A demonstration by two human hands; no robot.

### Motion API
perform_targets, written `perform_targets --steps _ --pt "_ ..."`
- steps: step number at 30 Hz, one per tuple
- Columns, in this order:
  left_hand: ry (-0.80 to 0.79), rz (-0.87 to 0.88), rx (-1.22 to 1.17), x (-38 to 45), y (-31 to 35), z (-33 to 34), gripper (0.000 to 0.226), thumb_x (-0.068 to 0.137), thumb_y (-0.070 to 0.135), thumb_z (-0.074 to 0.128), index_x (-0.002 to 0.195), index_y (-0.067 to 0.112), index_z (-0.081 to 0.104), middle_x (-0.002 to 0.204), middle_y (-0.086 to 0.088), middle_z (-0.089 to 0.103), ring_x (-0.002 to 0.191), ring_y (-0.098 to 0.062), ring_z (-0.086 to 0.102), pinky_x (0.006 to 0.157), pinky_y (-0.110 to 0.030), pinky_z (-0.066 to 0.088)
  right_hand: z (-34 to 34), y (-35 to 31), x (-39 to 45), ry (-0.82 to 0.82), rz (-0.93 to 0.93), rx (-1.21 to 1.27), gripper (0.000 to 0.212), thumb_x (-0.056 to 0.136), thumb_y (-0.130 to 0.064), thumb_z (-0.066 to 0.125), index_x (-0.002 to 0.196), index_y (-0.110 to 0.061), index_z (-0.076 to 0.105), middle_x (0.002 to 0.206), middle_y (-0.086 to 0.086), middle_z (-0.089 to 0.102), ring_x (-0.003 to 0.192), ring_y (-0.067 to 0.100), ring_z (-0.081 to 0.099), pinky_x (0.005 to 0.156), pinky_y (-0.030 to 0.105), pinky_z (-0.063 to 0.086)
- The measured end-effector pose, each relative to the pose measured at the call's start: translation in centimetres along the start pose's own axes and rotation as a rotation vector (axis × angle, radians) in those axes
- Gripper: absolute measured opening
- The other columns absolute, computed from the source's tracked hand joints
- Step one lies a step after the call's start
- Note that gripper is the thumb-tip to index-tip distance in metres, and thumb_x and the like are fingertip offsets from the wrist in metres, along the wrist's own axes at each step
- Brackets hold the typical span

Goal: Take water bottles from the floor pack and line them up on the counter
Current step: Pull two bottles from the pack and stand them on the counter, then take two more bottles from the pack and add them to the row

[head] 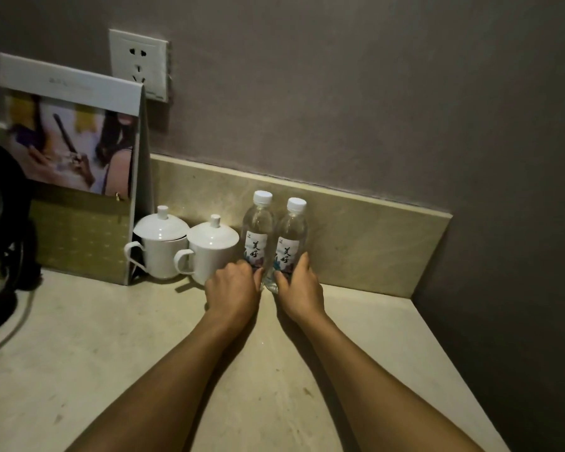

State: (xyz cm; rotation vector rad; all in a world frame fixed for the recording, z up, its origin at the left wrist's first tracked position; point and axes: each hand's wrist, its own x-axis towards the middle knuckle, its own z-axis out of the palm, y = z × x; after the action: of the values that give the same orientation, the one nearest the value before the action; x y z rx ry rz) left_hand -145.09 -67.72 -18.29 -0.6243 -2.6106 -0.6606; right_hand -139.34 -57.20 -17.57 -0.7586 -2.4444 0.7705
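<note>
**Two bottles upright on the counter**

The left hand [234, 285] grasps the left bottle [258, 233] low; the right hand [299, 285] grasps the right bottle [291, 238] low. Both stand on the counter [111, 353], caps up above the fingers, sides touching, near the backsplash [372, 243].

Two lidded mugs [190, 252] beside a display card [75, 168].

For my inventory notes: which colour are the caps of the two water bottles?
White, both caps, seen clearly in the head view.
</note>
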Motion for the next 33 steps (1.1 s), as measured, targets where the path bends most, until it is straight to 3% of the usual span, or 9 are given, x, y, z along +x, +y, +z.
perform_targets --steps 6,12,17,19,22,26,30,33 --pt "-0.036 -0.021 -0.051 0.2 -0.3 -0.4 0.039 0.097 0.048 0.046 0.1 0.014 0.066 0.096 -0.009 0.069 0.088 -0.027 0.066 0.067 -0.034 0.048 -0.1 -0.4 0.1 -0.012 0.023 0.012 0.069 0.094 -0.039 0.057 0.146 -0.008 0.024 0.144 0.012 0.047 0.126 0.032 0.05 0.098 0.042 0.047" --pt "-0.061 -0.022 -0.086 0.3 -0.7 -0.5 0.037 0.092 0.052 0.053 0.098 0.02 0.071 0.088 -0.003 0.069 0.079 -0.022 0.064 0.067 -0.032 0.053 -0.4 -0.6 0.0 -0.041 0.061 0.058 0.07 0.094 -0.037 0.057 0.147 -0.009 0.022 0.145 0.01 0.045 0.13 0.031 0.048 0.101 0.044 0.047" --pt "-0.039 -0.007 -0.107 -0.5 0.8 -2.4 0.039 0.09 0.054 0.052 0.091 0.018 0.068 0.086 -0.004 0.069 0.081 -0.026 0.066 0.069 -0.034 0.054 -2.2 -0.8 -0.6 -0.11 0.136 0.207 0.092 0.093 -0.038 0.061 0.154 -0.009 -0.001 0.157 0.015 0.018 0.141 0.034 0.03 0.111 0.043 0.031" --pt "-0.049 0.019 -0.156 -0.7 2.4 -3.3 0.033 0.091 0.047 0.051 0.084 0.019 0.067 0.081 -0.004 0.068 0.076 -0.026 0.065 0.071 -0.037 0.056 -3.4 -0.2 -0.9 -0.108 0.161 0.203 0.094 0.09 -0.042 0.063 0.154 -0.008 0.003 0.156 0.016 0.018 0.139 0.035 0.033 0.11 0.044 0.034" --pt "-0.056 0.067 -0.208 -1.7 6.2 -4.7 0.027 0.089 0.037 0.048 0.077 0.018 0.064 0.079 -0.005 0.067 0.075 -0.027 0.064 0.071 -0.04 0.056 -6.4 1.3 -2.0 -0.05 0.145 0.263 0.08 0.088 -0.042 0.064 0.15 -0.012 0.022 0.15 0.014 0.03 0.128 0.034 0.046 0.102 0.048 0.045" --pt "-0.022 0.119 -0.247 -4.4 12.9 -6.3 0.034 0.088 0.04 0.043 0.07 0.015 0.059 0.075 -0.006 0.064 0.076 -0.032 0.063 0.065 -0.034 0.052 -13.0 4.1 -4.6 0.089 0.066 0.349 0.049 0.093 -0.029 0.058 0.138 -0.016 0.044 0.132 0.008 0.053 0.117 0.024 0.056 0.098 0.038 0.048" --pt "-0.05 0.209 -0.402 -8.2 20.9 -7.6 0.041 0.086 0.046 0.043 0.059 0.016 0.053 0.066 -0.007 0.062 0.07 -0.033 0.062 0.057 -0.032 0.045 -21.6 8.7 -8.9 0.245 -0.041 0.499 0.028 0.095 -0.021 0.055 0.122 -0.022 0.055 0.108 0.0 0.062 0.098 0.02 0.064 0.088 0.039 0.056" --pt "-0.047 0.279 -0.486 -11.6 27.3 -8.5 0.036 0.089 0.044 0.048 0.066 0.018 0.059 0.069 -0.006 0.064 0.072 -0.031 0.061 0.058 -0.031 0.043 -28.2 13.1 -12.3 0.359 -0.063 0.483 0.021 0.094 -0.017 0.057 0.115 -0.02 0.06 0.099 -0.002 0.065 0.09 0.016 0.066 0.081 0.032 0.057"
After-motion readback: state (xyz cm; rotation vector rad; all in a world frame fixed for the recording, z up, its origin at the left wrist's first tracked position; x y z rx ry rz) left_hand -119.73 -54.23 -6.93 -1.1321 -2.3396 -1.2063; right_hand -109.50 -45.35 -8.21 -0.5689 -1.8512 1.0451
